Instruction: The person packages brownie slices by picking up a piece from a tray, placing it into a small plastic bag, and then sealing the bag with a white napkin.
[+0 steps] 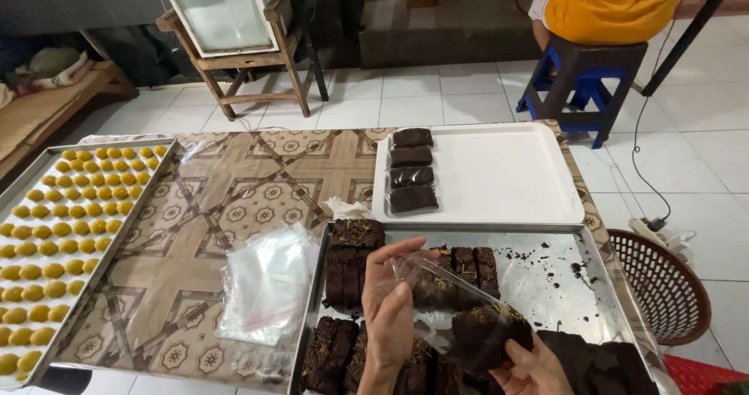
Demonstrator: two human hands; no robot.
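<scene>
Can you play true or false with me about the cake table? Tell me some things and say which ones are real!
1. Four wrapped brownie pieces lie in a column on the white tray. True.
2. The right hand holds a spoon. False: it holds a dark brownie slice at the mouth of a clear plastic bag.
3. The left hand holds that clear bag open. True.
4. The tray on the left is full of red cherries. False: it holds rows of small yellow round pastries.
5. A pile of empty clear bags lies on the patterned cloth. True.
6. The metal tray holds no brownies. False: many unwrapped brownies sit on it.
</scene>
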